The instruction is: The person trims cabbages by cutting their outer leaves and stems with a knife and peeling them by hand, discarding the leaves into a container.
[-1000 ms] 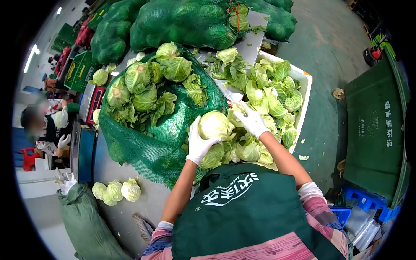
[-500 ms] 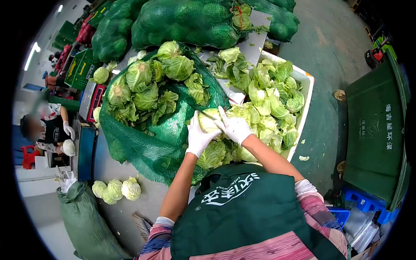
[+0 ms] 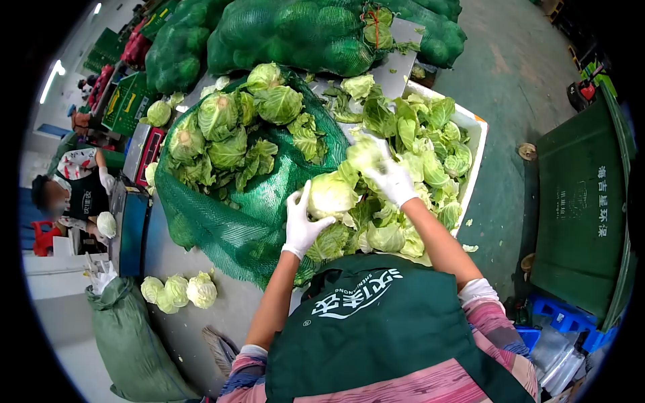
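Note:
My left hand (image 3: 302, 220), in a white glove, cups the near left side of a pale green cabbage (image 3: 332, 196), thumb and fingers spread around it. To the right, my gloved right hand (image 3: 393, 181) grips a cabbage leaf (image 3: 365, 153), which is smeared by motion and appears connected to or touching the head's upper edge. An opened green mesh sack (image 3: 269, 195) lies left of my hands, with several leafy cabbages (image 3: 225, 131) on it. A white foam box (image 3: 476, 154) full of loose cabbage leaves (image 3: 433, 164) stands on the right.
Full green mesh sacks (image 3: 289, 40) lie at the far side. Three trimmed cabbages (image 3: 176, 291) rest on the table at left, near a stuffed green sack (image 3: 138, 342). A co-worker (image 3: 84, 191) stands beyond a scale (image 3: 153, 151). A large green bin (image 3: 578, 195) is at right.
My right hand has moved up and right, pulling a leaf away from the cabbage. A thin dark tool seen at the cabbage earlier is no longer visible. My left hand has shifted slightly down.

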Demonstrator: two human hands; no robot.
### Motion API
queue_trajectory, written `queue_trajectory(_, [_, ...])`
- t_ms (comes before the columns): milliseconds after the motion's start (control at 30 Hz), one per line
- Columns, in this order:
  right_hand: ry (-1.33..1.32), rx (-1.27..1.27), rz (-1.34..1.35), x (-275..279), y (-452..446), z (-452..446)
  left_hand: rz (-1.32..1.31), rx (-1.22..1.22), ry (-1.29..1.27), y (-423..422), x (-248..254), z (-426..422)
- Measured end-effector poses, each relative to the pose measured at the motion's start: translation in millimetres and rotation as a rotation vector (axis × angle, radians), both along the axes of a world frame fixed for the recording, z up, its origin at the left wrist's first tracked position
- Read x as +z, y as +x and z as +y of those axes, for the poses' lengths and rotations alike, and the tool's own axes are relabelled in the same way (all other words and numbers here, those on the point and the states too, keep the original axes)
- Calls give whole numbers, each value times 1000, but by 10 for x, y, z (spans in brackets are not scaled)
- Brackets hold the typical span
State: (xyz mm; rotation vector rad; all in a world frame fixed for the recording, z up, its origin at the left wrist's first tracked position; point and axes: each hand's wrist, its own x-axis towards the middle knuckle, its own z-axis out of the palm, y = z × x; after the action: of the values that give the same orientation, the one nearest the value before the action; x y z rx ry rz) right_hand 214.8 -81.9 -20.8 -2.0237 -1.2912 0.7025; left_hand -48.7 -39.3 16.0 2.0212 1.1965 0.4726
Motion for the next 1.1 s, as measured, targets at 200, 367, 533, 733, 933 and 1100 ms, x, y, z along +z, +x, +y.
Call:
queue_trajectory(200, [41, 184, 2, 109, -488, 130, 113, -64, 245, 68, 201, 194])
queue_trajectory(367, [5, -33, 94, -11, -607, 69, -105, 98, -201, 86, -156, 77])
queue_trajectory(533, [-268, -222, 22, -571, 58, -74, -183, 131, -302, 202, 41, 22])
queue_trajectory(733, [-73, -44, 418, 113, -493, -15, -70, 105, -192, 216, -110, 150])
queue_trajectory(933, [-76, -104, 112, -212, -446, 84, -284, -37, -364, 40, -76, 197])
queue_trajectory(1100, [-119, -144, 144, -363, -327, 26, -480, 28, -511, -106, -180, 177])
